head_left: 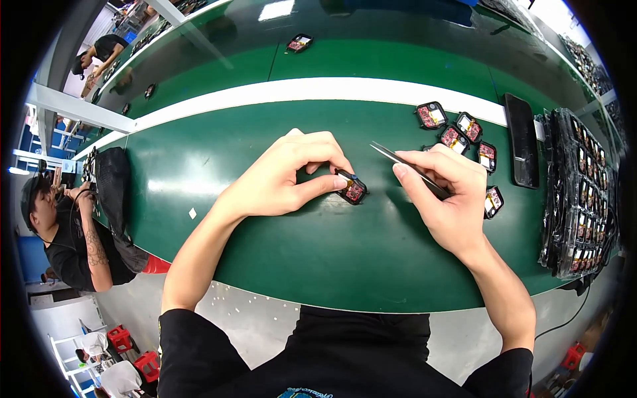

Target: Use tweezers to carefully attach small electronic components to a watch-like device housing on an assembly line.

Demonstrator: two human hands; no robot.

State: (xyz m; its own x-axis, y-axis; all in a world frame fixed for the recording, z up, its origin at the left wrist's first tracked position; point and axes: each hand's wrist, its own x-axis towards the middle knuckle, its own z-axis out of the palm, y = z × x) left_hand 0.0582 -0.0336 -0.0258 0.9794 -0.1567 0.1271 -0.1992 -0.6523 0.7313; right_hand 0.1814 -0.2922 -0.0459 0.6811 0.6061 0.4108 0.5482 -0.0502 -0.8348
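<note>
Between the thumb and fingers of my left hand (292,174) is a small black-cased electronic module (354,191) with a red circuit board inside, low over the green bench top (285,265). My right hand (451,192) is closed around a pair of dark tweezers (415,167). Their tips point up and left, apart from the module, and I see nothing between them. Several similar modules lie near my right hand: one module (432,115) at the back, another module (487,156) beside it, and a module (493,201) partly behind the hand.
A black phone-like slab (521,140) lies on the right, beside stacked clear trays (584,199) of modules. Past the white rail (298,89), a module (300,43) rests on a green belt (371,63). A seated co-worker (79,232) is at the left, near a black bag (111,189).
</note>
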